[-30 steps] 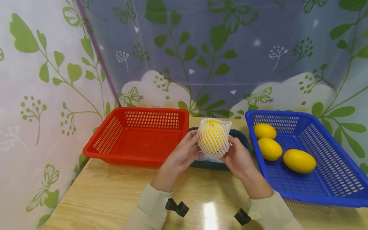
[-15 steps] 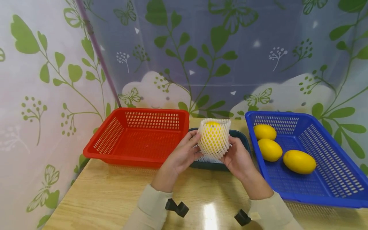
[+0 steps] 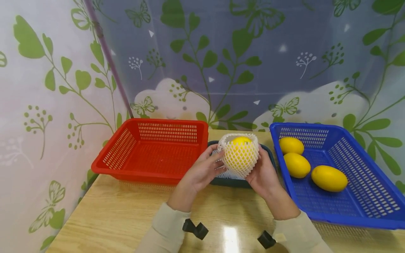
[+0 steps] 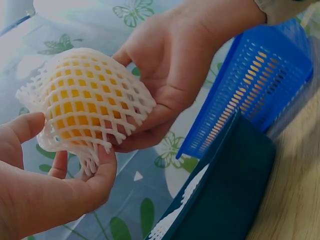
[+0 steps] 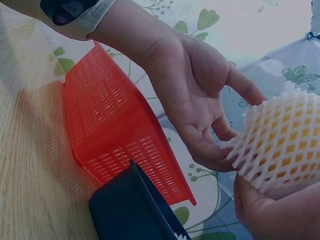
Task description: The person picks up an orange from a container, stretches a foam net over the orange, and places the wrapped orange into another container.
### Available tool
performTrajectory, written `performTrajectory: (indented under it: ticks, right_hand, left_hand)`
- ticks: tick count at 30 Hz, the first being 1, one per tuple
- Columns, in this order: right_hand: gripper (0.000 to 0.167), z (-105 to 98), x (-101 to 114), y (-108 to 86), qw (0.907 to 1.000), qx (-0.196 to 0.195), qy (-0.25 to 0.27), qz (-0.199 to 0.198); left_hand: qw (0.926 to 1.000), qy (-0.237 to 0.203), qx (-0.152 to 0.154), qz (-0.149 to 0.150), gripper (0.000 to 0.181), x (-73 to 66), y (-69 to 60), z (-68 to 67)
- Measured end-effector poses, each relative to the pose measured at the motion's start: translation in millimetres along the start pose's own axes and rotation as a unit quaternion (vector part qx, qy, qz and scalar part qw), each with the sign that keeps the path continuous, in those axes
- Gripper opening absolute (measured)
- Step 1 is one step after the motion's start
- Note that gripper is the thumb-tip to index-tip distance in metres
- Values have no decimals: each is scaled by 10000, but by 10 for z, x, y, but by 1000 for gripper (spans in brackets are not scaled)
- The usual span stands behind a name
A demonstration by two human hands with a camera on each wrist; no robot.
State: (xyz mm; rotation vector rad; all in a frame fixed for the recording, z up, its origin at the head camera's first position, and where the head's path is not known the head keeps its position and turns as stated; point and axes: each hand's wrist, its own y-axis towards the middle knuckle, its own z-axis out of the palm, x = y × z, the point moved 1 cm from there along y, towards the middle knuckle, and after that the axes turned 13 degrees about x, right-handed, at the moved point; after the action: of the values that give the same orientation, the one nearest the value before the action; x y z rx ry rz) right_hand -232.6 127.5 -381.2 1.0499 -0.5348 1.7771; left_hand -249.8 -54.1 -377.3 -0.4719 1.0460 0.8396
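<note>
— Step in hand?
— Apparently sleeving: left hand (image 3: pixel 202 173) and right hand (image 3: pixel 264 175), both clamped on the net (image 3: pixel 240 163), hold one fruit (image 3: pixel 242 140) inside it above the tub (image 3: pixel 232 182). Next calls, probably, for straightening the net's rim.
— Counts?
— One red basket (image 3: pixel 161 158); one blue basket (image 3: pixel 357 220), holding three bare fruits (image 3: pixel 291 145) (image 3: pixel 296 165) (image 3: pixel 329 178); one tub.

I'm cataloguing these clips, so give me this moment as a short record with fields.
Held: yellow fruit in a white foam net, its top showing
Left hand: holds the net's left side
Right hand: holds its right side
Middle: dark green basket with white netting
Left: red basket
Right: blue basket with three unwrapped fruits
</note>
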Motion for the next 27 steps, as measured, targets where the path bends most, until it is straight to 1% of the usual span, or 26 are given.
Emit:
performTrajectory:
  ticks: [3,8,11,17,20,23,27]
  right_hand:
    - [45,-1,1,6,9999,84,-105,62]
    - [42,-5,0,13,9991,183,-347,135]
    - [38,-14,-8,13,9986,154,-495,109]
    - [28,-29,-30,16,9974,47,-718,96]
    - [29,-26,-36,17,9977,-25,-668,113]
    - [29,-20,-42,16,9986,-74,-497,175]
    - [30,-9,-41,21,9989,-253,-298,276]
  left_hand:
    - [9999,-96,52,38,30,0,-9,0]
    - [9997,-187,107,107,25,9,-6,-4]
    - [9998,-171,61,117,27,14,-1,-7]
    - [9993,-353,0,87,29,15,14,-10]
    - [9992,-382,-24,88,29,11,8,-9]
    - [9991,-407,-46,65,28,12,1,-17]
    - [9990,-439,7,70,28,6,-2,-31]
